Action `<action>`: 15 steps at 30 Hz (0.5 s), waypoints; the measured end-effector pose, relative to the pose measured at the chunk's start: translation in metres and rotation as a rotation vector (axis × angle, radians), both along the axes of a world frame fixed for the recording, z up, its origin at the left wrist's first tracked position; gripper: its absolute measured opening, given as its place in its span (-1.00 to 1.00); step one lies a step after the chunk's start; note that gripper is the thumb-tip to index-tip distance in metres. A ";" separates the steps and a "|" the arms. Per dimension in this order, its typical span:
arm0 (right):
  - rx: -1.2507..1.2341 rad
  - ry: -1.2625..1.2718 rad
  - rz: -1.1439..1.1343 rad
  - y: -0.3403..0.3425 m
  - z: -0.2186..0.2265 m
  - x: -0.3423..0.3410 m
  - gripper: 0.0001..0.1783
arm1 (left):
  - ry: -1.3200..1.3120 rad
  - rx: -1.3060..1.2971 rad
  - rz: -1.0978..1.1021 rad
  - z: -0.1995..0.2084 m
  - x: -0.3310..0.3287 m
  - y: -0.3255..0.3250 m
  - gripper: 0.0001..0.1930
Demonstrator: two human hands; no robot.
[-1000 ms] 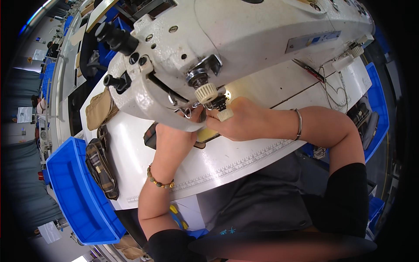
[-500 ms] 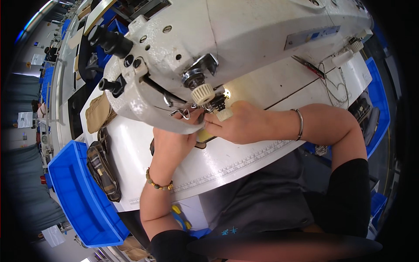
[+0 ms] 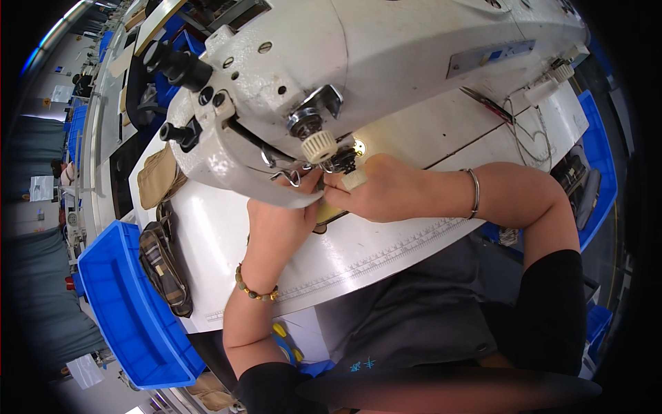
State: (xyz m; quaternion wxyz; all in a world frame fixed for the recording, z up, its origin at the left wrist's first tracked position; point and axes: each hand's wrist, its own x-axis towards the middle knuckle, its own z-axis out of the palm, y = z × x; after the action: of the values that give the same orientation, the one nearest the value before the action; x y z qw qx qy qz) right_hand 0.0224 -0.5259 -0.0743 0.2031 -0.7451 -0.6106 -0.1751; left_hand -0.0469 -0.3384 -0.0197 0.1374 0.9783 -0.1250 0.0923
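The workpiece (image 3: 330, 211), a yellow piece with a dark border, lies on the tabletop (image 3: 217, 241) below the head of the white sewing machine (image 3: 414, 52), between the two hands. Its exposed near edge runs obliquely, from a corner at lower left toward upper right; this corner points toward the operator. The far portion is covered by the hands and the machine, so the direction of the long axis cannot be determined.

The left hand (image 3: 279, 224) is at the left side of the workpiece, fingers directed away from the operator. Its fingertips are partly hidden behind the machine; the state of this grip cannot be told. The right hand (image 3: 386, 190) is at the right side, fingers curled and directed left; whether this grip pinches the material cannot be told.

A ruler scale (image 3: 372, 259) follows the near edge of the tabletop. At the left edge lie a tan fabric piece (image 3: 158, 181) and a plaid fabric article (image 3: 163, 265), the latter beside a blue bin (image 3: 134, 310). A red-handled tool (image 3: 491, 105) lies to the right, near a looped cord (image 3: 518, 138).
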 end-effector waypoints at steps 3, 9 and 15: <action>0.008 0.015 0.004 0.001 0.001 0.002 -0.89 | 0.039 -0.008 0.033 0.001 0.000 0.001 -0.78; 0.020 0.031 0.001 -0.001 0.002 0.003 -0.90 | 0.076 -0.029 0.054 0.003 0.001 0.000 -0.77; -0.033 0.094 -0.003 -0.004 0.012 0.003 -0.90 | 0.098 -0.044 0.037 0.007 0.002 0.000 -0.78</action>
State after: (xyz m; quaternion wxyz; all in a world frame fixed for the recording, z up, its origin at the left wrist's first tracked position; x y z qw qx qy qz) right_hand 0.0257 -0.5301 -0.0626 0.2190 -0.7568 -0.6020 -0.1299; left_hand -0.0448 -0.3381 -0.0124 0.1629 0.9805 -0.0980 0.0492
